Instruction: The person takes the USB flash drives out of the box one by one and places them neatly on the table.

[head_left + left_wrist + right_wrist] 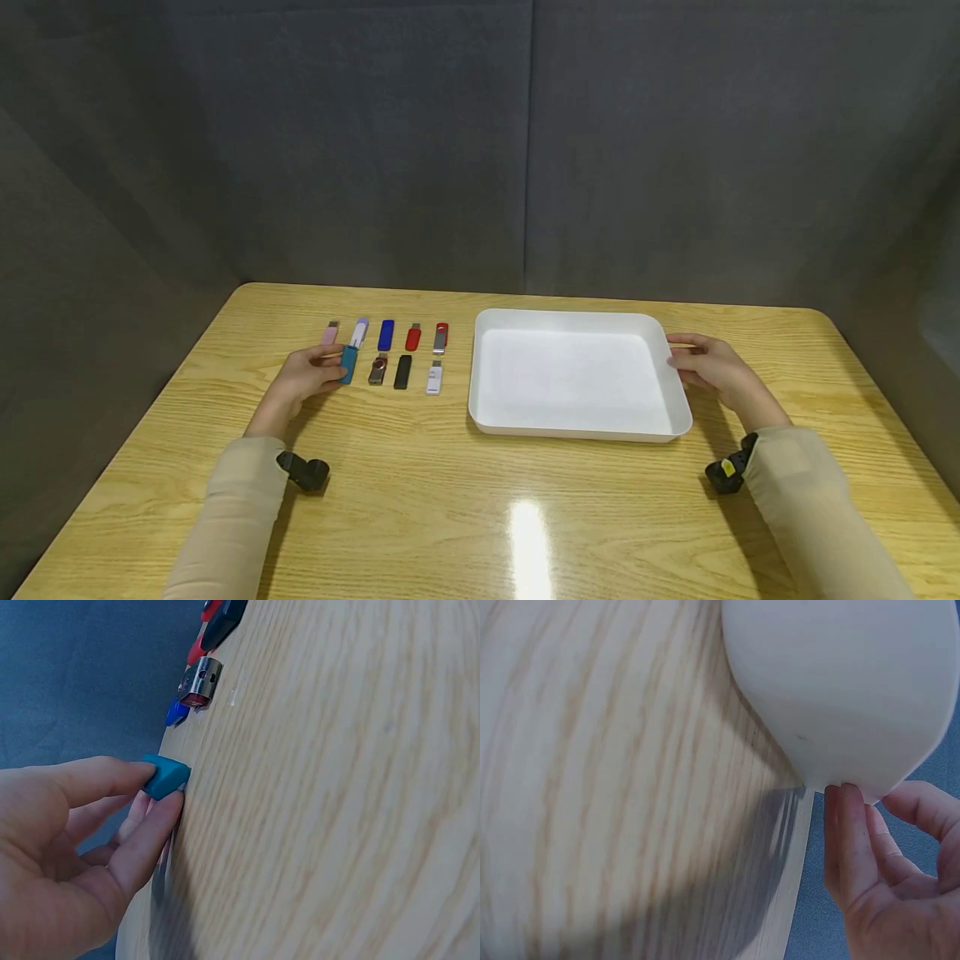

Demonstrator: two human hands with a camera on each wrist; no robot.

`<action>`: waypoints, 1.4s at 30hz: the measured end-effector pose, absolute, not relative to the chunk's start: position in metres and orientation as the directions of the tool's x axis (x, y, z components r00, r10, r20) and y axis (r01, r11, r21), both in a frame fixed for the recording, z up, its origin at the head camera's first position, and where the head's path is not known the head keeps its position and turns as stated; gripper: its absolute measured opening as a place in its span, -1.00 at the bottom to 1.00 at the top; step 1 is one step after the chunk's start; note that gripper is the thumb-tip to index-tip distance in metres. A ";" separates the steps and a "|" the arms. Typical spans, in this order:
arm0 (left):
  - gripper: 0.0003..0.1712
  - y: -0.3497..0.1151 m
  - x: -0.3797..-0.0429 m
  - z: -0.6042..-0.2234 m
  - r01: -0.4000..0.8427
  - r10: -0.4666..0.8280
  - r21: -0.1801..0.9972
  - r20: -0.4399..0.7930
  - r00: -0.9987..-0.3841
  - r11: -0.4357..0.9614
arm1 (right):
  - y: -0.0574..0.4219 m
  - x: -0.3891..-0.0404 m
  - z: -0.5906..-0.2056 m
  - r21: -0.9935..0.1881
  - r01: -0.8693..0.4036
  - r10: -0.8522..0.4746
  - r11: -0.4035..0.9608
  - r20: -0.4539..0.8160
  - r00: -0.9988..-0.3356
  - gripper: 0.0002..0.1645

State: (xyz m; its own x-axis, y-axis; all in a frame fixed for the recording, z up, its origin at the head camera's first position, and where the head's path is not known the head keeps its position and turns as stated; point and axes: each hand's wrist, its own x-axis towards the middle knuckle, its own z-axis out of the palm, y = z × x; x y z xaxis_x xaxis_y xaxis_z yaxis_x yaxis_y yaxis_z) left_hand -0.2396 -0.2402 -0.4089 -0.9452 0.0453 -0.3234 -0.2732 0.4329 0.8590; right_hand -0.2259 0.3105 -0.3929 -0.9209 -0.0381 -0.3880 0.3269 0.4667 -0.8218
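In the head view my left hand [306, 375] is at the left end of two rows of USB flash drives, pinching a teal USB flash drive [348, 365] between thumb and fingertips. The left wrist view shows that teal drive [166, 777] tilted close over the wood. Behind the fingers, a pink drive [330, 333] is partly covered; a lilac-and-white drive [360, 332] lies beside it. My right hand [708, 367] holds the right wall of a white tray [581, 435], thumb at the rim. In the right wrist view, other fingertips [847, 791] meet the tray's outer side.
Near the teal drive lie a brown swivel drive [378, 370], a black drive [402, 372] and a white drive [434, 379]. Farther back are a blue drive [386, 335], a red drive [413, 337] and a red-and-silver drive [440, 338]. Dark curtains [375, 167] surround the wooden table [420, 500].
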 end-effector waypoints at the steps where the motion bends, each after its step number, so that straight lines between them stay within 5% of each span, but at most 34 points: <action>1: -0.36 -0.240 -0.240 -0.409 -0.271 0.048 0.860 -0.322 -0.946 0.432 | 0.311 -0.226 -0.393 -0.822 0.325 -0.041 0.468 -0.387 -0.921 -0.25; 42: -0.41 -0.242 -0.238 -0.408 -0.263 0.017 0.853 -0.302 -0.953 0.452 | 0.312 -0.225 -0.392 -0.818 0.341 -0.029 0.462 -0.398 -0.917 -0.25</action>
